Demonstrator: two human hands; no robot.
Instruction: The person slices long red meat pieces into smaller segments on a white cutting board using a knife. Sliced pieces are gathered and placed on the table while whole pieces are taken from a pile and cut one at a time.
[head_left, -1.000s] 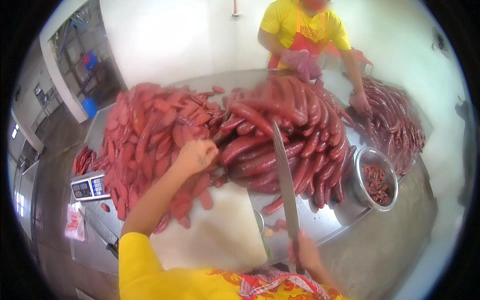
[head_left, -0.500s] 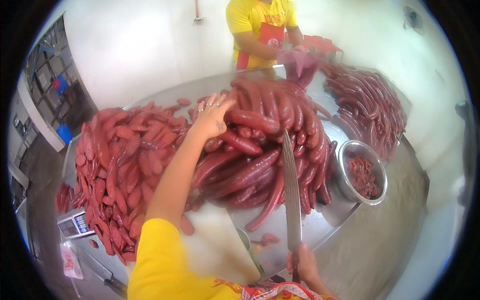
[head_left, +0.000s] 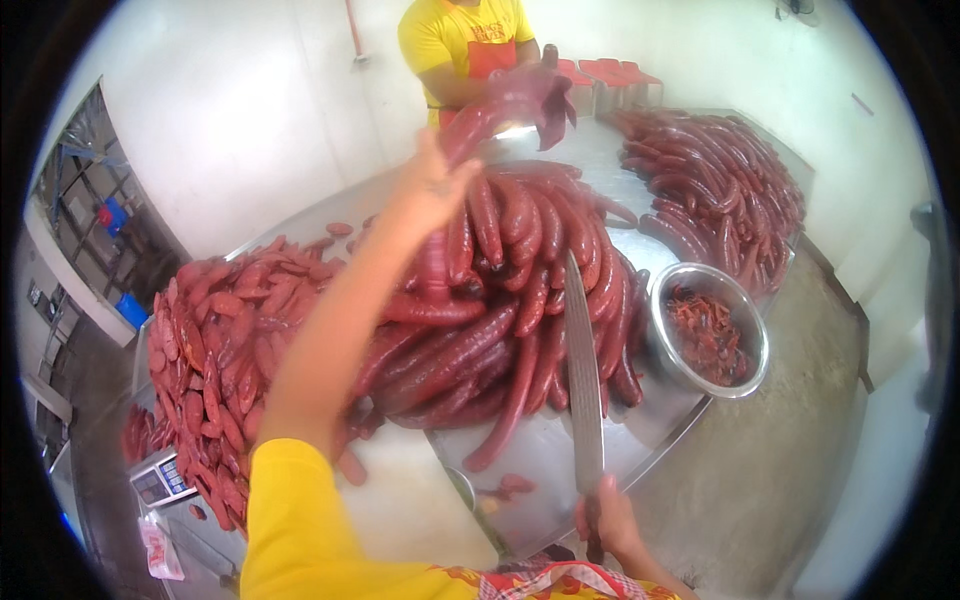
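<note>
Scale [head_left: 152, 487]: far left of the left hand [head_left: 437, 188], on the near side, beside the slices.
Slices [head_left: 208, 375]: red, heaped left of the left hand.
Board [head_left: 420, 485]: white, partly under the slices, left of the right hand [head_left: 615, 522].
Left hand: closed round a dark red sausage [head_left: 468, 132], lifted above the pile; the fingers are mostly hidden.
Co-worker [head_left: 438, 50]: beyond the left hand, in yellow.
Pile [head_left: 520, 345]: whole sausages, between both hands.
Knife [head_left: 582, 380]: points away from the right hand, tip over the pile; contact cannot be told.
Right hand: clamped on the knife's handle.
Bowl [head_left: 757, 345]: steel, red scraps inside, right of and beyond the right hand.
Second pile [head_left: 715, 190]: more sausages, beyond the bowl.
</note>
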